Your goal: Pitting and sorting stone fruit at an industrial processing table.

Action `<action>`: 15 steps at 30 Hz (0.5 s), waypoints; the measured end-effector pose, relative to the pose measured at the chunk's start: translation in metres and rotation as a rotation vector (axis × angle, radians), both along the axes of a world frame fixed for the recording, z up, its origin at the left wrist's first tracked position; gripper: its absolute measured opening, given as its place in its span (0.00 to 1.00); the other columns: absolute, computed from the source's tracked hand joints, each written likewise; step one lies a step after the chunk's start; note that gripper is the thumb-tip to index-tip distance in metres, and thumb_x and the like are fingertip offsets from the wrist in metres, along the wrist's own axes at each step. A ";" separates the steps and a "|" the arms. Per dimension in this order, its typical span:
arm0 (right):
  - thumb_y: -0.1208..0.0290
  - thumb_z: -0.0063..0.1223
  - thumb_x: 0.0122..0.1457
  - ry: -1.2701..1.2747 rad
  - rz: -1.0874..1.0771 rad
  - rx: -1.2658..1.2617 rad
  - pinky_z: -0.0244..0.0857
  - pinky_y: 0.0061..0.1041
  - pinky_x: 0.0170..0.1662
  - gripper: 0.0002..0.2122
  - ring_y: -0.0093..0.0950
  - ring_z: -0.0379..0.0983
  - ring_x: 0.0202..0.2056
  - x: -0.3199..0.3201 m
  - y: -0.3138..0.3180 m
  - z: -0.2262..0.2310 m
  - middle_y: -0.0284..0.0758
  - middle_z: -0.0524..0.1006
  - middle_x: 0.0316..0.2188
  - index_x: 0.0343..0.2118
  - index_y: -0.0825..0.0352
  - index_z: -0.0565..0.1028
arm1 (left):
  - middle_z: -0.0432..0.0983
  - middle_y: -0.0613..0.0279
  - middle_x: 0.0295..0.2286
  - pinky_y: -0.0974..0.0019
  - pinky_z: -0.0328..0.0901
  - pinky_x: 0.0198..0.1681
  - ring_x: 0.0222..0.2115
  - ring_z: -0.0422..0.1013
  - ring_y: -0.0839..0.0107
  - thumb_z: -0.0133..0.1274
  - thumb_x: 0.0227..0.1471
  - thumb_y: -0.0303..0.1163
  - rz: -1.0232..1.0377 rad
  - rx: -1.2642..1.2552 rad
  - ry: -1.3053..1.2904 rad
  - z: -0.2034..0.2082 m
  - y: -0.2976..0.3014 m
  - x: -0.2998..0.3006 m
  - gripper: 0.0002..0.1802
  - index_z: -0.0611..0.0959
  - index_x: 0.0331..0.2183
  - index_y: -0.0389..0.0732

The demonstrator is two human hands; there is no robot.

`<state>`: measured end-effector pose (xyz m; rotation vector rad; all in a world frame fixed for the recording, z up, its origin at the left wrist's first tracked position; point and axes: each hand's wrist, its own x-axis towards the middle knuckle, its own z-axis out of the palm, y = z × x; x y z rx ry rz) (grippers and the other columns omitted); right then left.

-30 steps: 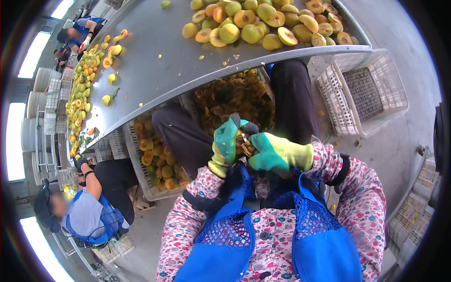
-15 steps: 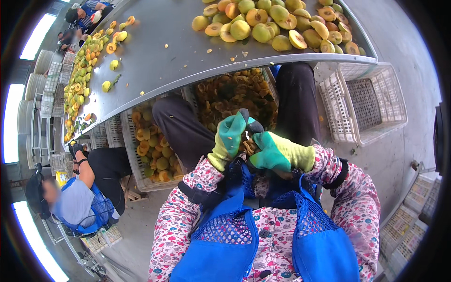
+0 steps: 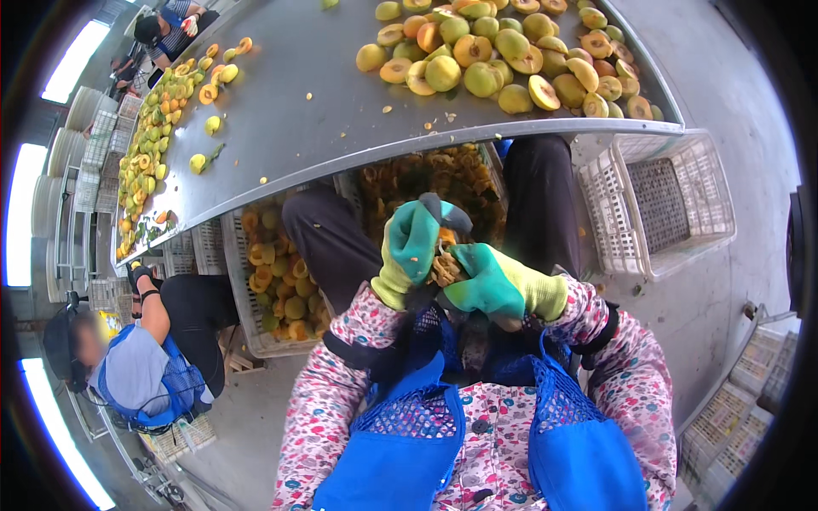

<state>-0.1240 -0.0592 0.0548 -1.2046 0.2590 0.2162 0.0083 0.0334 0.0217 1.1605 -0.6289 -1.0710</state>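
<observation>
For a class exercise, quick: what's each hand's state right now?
Left hand: curled closed, against brownish crumpled pieces.
Right hand: curled closed, holding the same pieces.

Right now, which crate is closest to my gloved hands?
The crate of orange-brown fruit scraps between your legs; the other crates stand outside them.

- No words, numbers, brands or signs legible.
- Stacked crates (image 3: 754, 358), lower right: too small to make out any lettering.
- Yellow item (image 3: 112, 324) by co-worker (image 3: 136, 370), left: likewise unreadable.
</observation>
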 end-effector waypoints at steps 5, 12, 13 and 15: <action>0.69 0.50 0.51 0.056 -0.076 0.160 0.62 0.20 0.24 0.09 0.22 0.69 0.20 0.004 0.008 -0.012 0.32 0.72 0.21 0.29 0.70 0.72 | 0.77 0.58 0.28 0.71 0.66 0.30 0.25 0.70 0.76 0.44 0.60 0.43 0.462 -0.109 -0.128 -0.032 -0.004 0.010 0.18 0.77 0.31 0.37; 0.67 0.53 0.53 -0.013 -0.357 0.309 0.63 0.20 0.28 0.17 0.20 0.68 0.23 0.002 0.004 -0.001 0.33 0.72 0.24 0.44 0.69 0.69 | 0.75 0.56 0.36 0.68 0.68 0.33 0.32 0.72 0.66 0.40 0.60 0.35 1.090 0.403 -1.837 -0.013 0.121 0.090 0.17 0.74 0.42 0.31; 0.68 0.51 0.52 0.074 -0.394 0.252 0.62 0.19 0.24 0.16 0.21 0.66 0.19 0.004 0.004 -0.008 0.32 0.71 0.21 0.42 0.71 0.69 | 0.74 0.51 0.38 0.62 0.68 0.41 0.37 0.72 0.58 0.43 0.57 0.32 1.208 0.086 -0.967 0.017 0.119 0.080 0.16 0.74 0.44 0.31; 0.68 0.49 0.51 0.163 -0.450 0.185 0.60 0.19 0.19 0.16 0.21 0.64 0.15 0.003 0.004 -0.021 0.32 0.69 0.18 0.40 0.72 0.69 | 0.72 0.54 0.38 0.64 0.66 0.42 0.38 0.69 0.63 0.44 0.57 0.38 1.274 0.156 -1.077 0.040 0.136 0.091 0.19 0.75 0.44 0.34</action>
